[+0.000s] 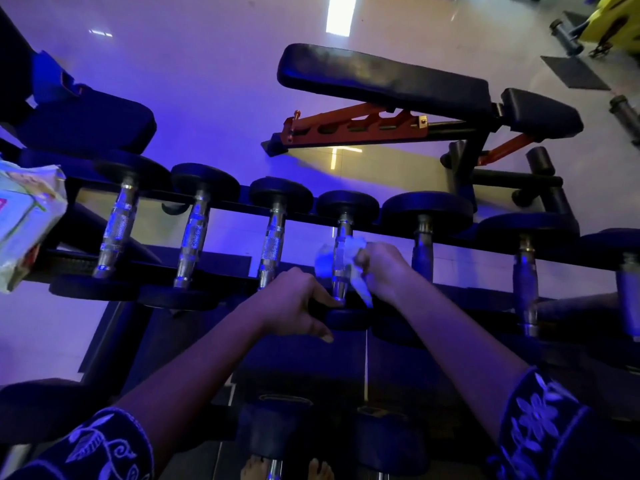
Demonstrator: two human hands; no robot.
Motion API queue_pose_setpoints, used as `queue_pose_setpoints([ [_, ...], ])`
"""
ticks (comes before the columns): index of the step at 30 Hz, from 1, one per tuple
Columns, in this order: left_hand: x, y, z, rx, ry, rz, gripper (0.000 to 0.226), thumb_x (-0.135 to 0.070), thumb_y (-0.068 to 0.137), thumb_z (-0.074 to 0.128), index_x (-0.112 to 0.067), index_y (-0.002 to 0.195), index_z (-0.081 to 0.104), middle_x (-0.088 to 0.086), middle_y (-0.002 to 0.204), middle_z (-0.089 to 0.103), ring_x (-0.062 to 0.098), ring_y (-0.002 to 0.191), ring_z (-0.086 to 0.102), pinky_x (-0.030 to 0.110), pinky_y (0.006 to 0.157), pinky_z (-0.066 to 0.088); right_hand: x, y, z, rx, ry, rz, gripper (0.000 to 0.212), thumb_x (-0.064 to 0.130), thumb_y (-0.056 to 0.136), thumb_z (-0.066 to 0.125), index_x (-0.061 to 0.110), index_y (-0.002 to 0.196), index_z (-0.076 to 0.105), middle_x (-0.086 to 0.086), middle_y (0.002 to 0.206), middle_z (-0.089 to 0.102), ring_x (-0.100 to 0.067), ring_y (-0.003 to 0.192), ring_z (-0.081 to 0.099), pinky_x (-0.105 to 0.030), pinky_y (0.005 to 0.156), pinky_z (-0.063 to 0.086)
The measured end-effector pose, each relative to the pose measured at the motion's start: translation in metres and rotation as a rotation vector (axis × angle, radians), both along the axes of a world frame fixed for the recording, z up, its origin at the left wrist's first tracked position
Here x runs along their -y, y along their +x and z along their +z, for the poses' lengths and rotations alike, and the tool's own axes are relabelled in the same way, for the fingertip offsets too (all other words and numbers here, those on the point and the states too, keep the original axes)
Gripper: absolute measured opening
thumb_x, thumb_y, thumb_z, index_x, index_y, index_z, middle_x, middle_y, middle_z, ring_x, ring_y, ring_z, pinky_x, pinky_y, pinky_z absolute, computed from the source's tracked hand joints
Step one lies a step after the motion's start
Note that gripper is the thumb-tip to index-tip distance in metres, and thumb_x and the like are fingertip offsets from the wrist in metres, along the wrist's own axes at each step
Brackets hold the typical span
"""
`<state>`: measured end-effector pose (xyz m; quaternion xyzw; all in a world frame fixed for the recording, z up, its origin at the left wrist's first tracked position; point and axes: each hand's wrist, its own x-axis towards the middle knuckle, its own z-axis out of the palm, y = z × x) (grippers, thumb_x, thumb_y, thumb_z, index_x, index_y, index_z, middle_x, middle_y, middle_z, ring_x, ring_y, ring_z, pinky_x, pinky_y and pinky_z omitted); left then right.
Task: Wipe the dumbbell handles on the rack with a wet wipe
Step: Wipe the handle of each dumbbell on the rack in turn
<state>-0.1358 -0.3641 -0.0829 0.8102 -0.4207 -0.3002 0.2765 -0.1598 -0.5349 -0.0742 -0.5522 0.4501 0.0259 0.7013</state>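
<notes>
The fourth dumbbell handle [341, 263] from the wipes pack [24, 216] lies across the rack [242, 204], its long axis pointing away from the person. The right hand [384, 268], just right of the handle, pinches the wet wipe [355, 252] around it. The left hand [294, 303] curls round the near head [346, 318].

glossy pale floor [214, 81], blue light; adjustable bench [398, 81] beyond.
</notes>
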Motion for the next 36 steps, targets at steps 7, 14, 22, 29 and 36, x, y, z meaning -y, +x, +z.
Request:
queue_pose_setpoints([
  [7,0.0,0.0,0.002,-0.006,-0.022,0.01,0.051,-0.035,0.063,0.09,-0.025,0.11,0.075,-0.005,0.084,0.076,0.004,0.074,0.063,0.017,0.065,0.045,-0.002,-0.001,0.002,-0.039,0.218,0.019,0.026,-0.004,0.085,0.024,-0.005,0.084,0.05,-0.021,0.07,0.06,-0.034,0.065,0.058,-0.043,0.067,0.053],
  [14,0.0,-0.001,0.0,-0.005,-0.024,0.006,0.049,-0.037,0.064,0.089,-0.027,0.11,0.075,-0.006,0.081,0.075,0.001,0.067,0.059,0.013,0.062,0.043,0.017,0.03,0.004,0.042,0.151,-0.012,0.025,-0.013,0.077,0.026,0.006,0.069,0.04,-0.009,0.068,0.041,-0.027,0.054,0.047,-0.028,0.052,0.05],
  [22,0.001,0.001,-0.002,0.02,-0.02,0.007,0.049,-0.039,0.064,0.088,-0.025,0.109,0.076,-0.003,0.081,0.074,0.009,0.07,0.061,0.023,0.065,0.045,0.001,-0.033,-0.001,-0.018,-0.313,0.422,0.016,-0.004,0.084,0.056,0.002,0.091,0.069,-0.018,0.089,0.071,-0.032,0.085,0.069,-0.046,0.082,0.056],
  [29,0.001,-0.001,-0.003,0.039,-0.009,0.016,0.054,-0.042,0.064,0.088,-0.023,0.113,0.073,-0.004,0.084,0.075,0.006,0.071,0.062,0.02,0.064,0.042,-0.012,-0.007,-0.001,0.084,-1.131,0.337,0.015,0.012,0.073,0.073,0.01,0.088,0.075,-0.008,0.082,0.073,-0.025,0.077,0.067,-0.029,0.068,0.052],
  [36,0.002,0.0,-0.005,0.064,0.004,0.018,0.048,-0.04,0.065,0.088,-0.024,0.109,0.075,0.0,0.083,0.074,0.013,0.073,0.062,0.028,0.068,0.049,-0.034,-0.05,-0.007,0.085,-1.197,0.534,0.013,0.0,0.066,0.059,0.011,0.068,0.067,-0.009,0.075,0.071,-0.029,0.076,0.064,-0.028,0.062,0.046],
])
